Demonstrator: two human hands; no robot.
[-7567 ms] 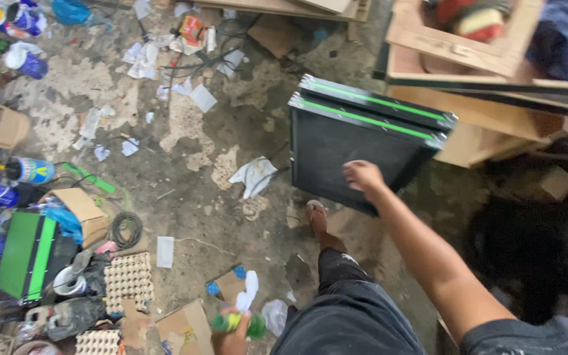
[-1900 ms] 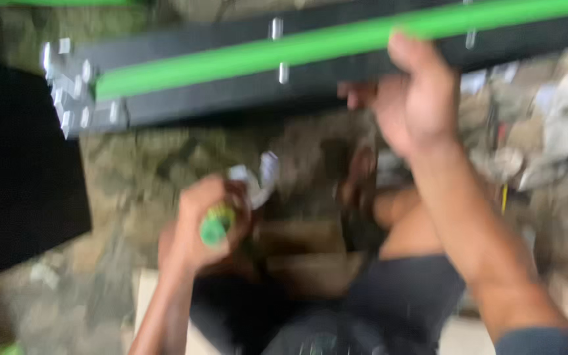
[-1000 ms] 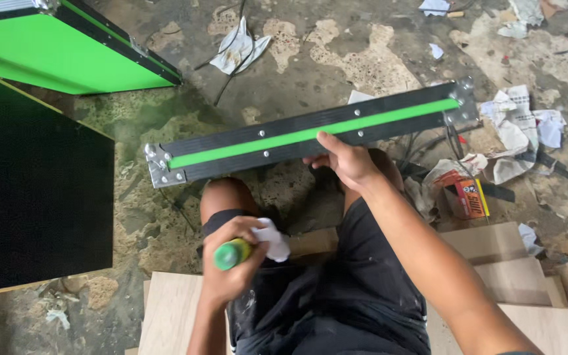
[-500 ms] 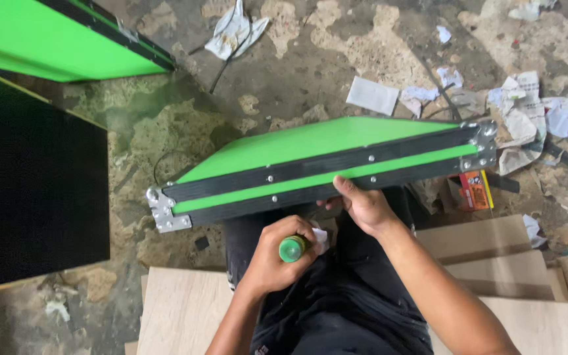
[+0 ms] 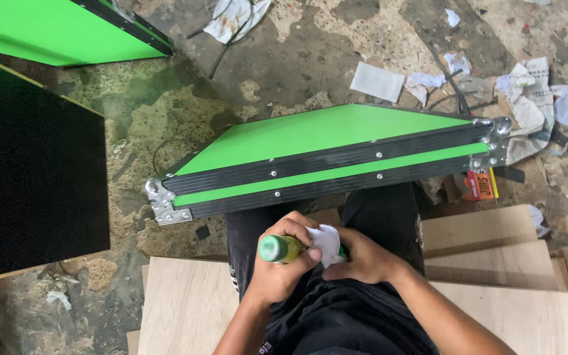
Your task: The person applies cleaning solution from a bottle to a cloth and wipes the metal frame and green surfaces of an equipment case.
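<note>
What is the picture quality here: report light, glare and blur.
Head view: soft, even daylight, no hard shadows; sharp overall, no motion blur; mild glare on the green panel and its metal corners; the left hand and right hand on the green bottle are crisp; black board lacks detail.

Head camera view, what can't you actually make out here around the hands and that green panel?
- Small green bottle: its lower half is hidden by the left hand and the white cloth.
- White cloth: mostly covered by the right hand.
- Green panel with black metal-cornered edging: its underside faces away.
- Small red and yellow box: partly behind the panel's corner.
- Black board: cut off by the left edge.
</note>
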